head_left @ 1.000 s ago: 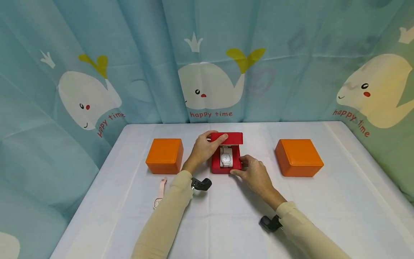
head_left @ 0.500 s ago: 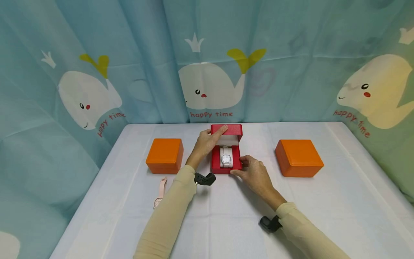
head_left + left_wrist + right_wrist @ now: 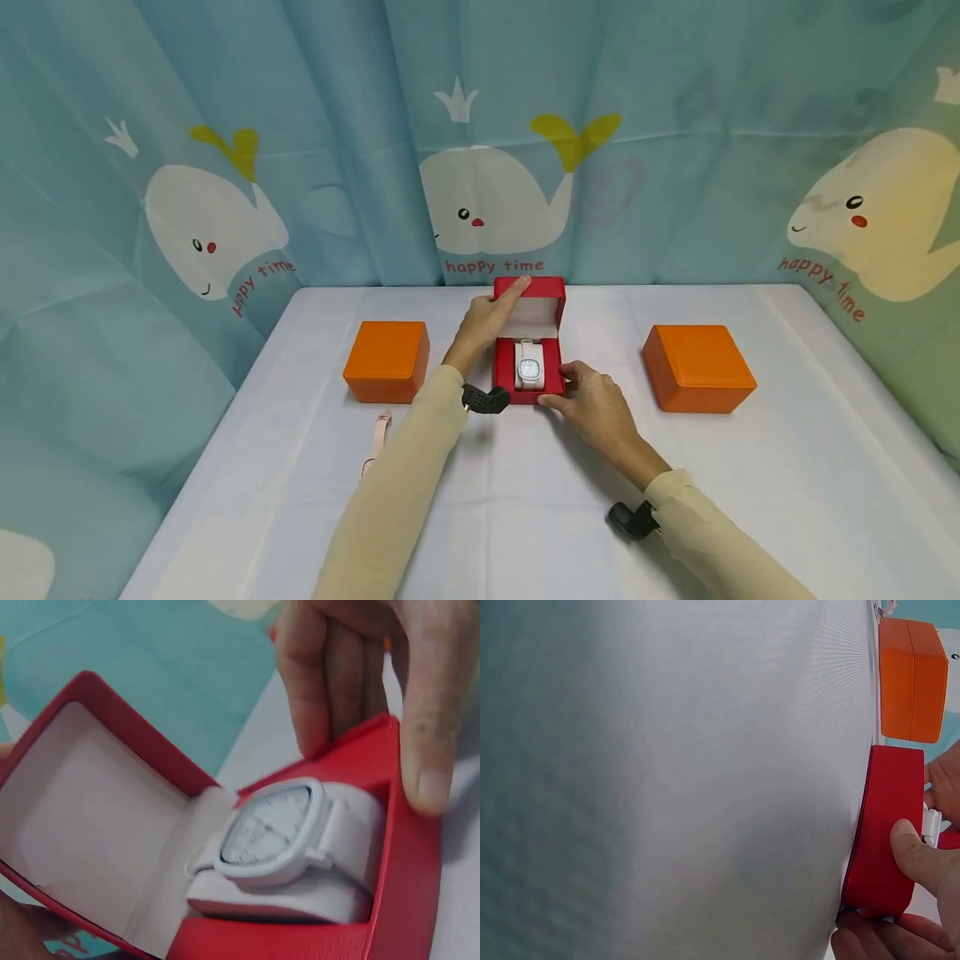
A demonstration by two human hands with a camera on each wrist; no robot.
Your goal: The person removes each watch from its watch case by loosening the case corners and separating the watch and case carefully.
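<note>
Nearest me, a pink watch [image 3: 381,432] lies partly behind my left sleeve [image 3: 405,475]. My right hand [image 3: 597,407] pinches the red box [image 3: 506,367] at its front right corner, thumb on the front wall. A white watch [image 3: 529,368] sits inside. Beyond, my left hand [image 3: 482,325] grips the lid [image 3: 545,287], thumb over its front; it has swung up near vertical, so I judge the opening almost done.

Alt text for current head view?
Left hand holds open the lid of a red box holding a white watch; right hand grips the base. An orange box stands left, another right; a pink watch lies partly behind left sleeve.
</note>
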